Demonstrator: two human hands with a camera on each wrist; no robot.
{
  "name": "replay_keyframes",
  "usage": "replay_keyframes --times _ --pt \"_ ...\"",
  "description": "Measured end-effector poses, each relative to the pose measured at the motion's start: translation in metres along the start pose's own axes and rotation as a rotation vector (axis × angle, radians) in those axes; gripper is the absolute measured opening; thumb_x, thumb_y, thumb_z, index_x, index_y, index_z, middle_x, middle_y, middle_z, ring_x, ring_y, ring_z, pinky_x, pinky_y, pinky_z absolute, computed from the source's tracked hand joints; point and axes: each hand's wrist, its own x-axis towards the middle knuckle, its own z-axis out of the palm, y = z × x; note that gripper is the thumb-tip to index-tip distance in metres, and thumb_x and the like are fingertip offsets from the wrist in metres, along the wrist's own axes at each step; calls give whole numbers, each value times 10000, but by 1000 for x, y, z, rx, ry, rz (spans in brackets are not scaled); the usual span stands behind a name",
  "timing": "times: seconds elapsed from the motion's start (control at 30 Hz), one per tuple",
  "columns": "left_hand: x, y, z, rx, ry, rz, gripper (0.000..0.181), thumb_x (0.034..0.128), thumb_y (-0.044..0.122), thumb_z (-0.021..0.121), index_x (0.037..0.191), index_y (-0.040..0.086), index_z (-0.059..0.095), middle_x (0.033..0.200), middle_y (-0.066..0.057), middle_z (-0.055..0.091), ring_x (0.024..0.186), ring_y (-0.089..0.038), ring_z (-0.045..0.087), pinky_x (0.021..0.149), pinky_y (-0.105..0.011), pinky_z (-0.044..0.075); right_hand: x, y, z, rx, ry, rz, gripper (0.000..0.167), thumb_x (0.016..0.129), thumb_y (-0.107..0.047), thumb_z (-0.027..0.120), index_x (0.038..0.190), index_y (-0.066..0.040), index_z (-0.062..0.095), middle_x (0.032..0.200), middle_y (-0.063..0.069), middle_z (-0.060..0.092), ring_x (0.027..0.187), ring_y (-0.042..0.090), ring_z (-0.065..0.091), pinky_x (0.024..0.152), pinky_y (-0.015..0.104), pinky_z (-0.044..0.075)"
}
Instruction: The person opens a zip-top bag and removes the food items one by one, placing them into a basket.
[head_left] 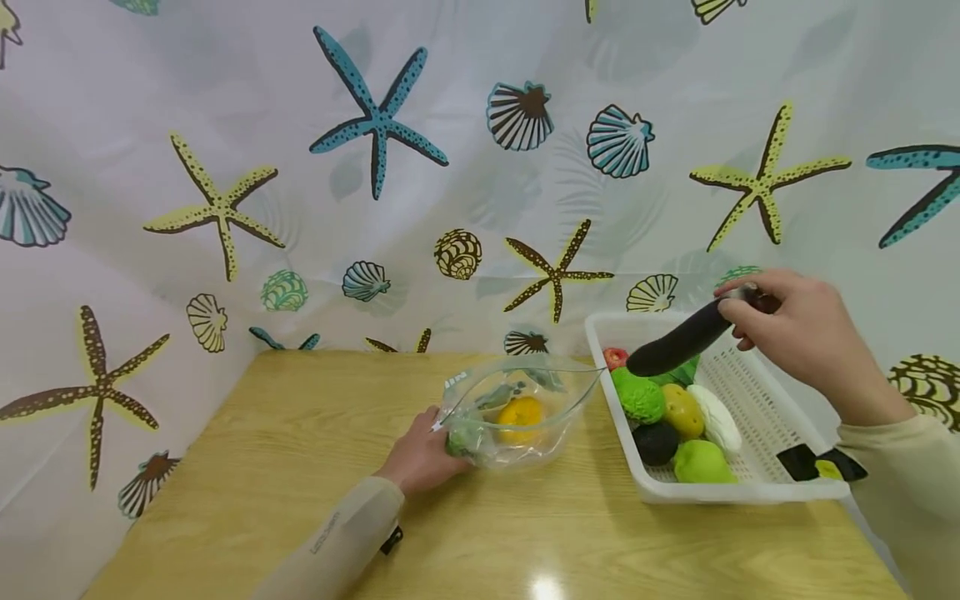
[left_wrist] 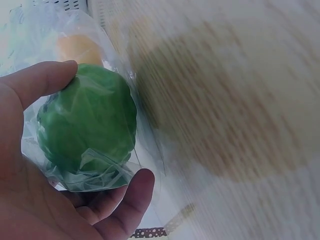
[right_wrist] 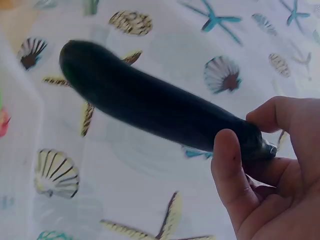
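My right hand (head_left: pixel 798 333) pinches a dark eggplant (head_left: pixel 678 342) by its stem end and holds it in the air over the left part of a white basket. Seen from the right wrist, thumb and fingers close on the stem of the eggplant (right_wrist: pixel 145 100). On the table, my left hand (head_left: pixel 427 454) grips the left side of a clear plastic bag (head_left: pixel 555 442), whose mouth gapes upward. Inside lie an orange fruit (head_left: pixel 521 418) and a green, lobed vegetable (left_wrist: pixel 90 117). The left thumb and fingers curl round that vegetable through the plastic.
The white basket (head_left: pixel 637 467) stands at the right of the wooden table (head_left: pixel 315 417). It holds several pieces of produce, among them a green crinkled ball (head_left: pixel 641 398), a yellow one (head_left: pixel 682 411) and a light green one (head_left: pixel 702 463). A patterned curtain (head_left: pixel 480 192) hangs behind.
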Motion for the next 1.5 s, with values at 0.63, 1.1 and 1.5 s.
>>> replay_keyframes --times 0.63,1.1,1.5 --pt "-4 -5 -2 -28 -16 -46 802 795 495 790 1455 111 545 1600 -190 314 1454 -379 336 1102 -623 373 35 106 67 -180 -290 59 446 998 -189 560 1318 121 582 1133 312 666 810 295 626 690 429 515" --pt "-3 -4 -1 2 -8 4 751 806 511 770 1438 160 569 1547 -144 383 1404 -351 388 1071 -594 418 25 111 80 -304 -448 79 456 968 -132 545 1308 173 543 1264 388 577 1126 550 561 905 626 492" --pt "-2 -2 -2 23 -3 5 743 814 521 763 1430 150 573 1493 -112 429 1360 -324 427 1052 -580 436 10 42 83 -347 -312 -65 353 973 -206 603 1268 -24 666 1237 233 672 1088 440 628 832 594 520"
